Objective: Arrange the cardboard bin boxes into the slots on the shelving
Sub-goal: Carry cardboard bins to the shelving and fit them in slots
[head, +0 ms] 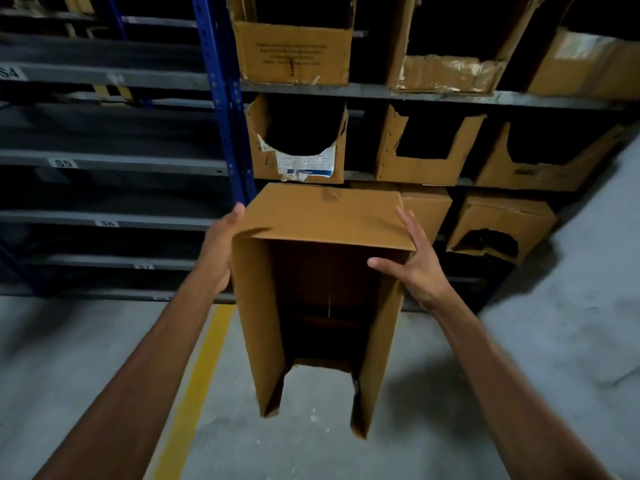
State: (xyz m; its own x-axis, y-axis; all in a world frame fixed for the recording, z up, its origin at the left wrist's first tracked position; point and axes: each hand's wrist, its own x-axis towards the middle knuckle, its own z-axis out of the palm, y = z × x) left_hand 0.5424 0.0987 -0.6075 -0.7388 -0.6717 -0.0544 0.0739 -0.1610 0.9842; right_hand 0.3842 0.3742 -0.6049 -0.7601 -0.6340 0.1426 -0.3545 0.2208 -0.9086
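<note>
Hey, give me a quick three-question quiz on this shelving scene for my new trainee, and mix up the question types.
1. True or false: the box already sits in a slot.
2. Which shelf label lies nearest the left hand? A) S4 B) S6 C) S5
3. Fill in: the floor line is ____.
Key: 1 false, it is outside the shelving; 2 B; 3 yellow.
</note>
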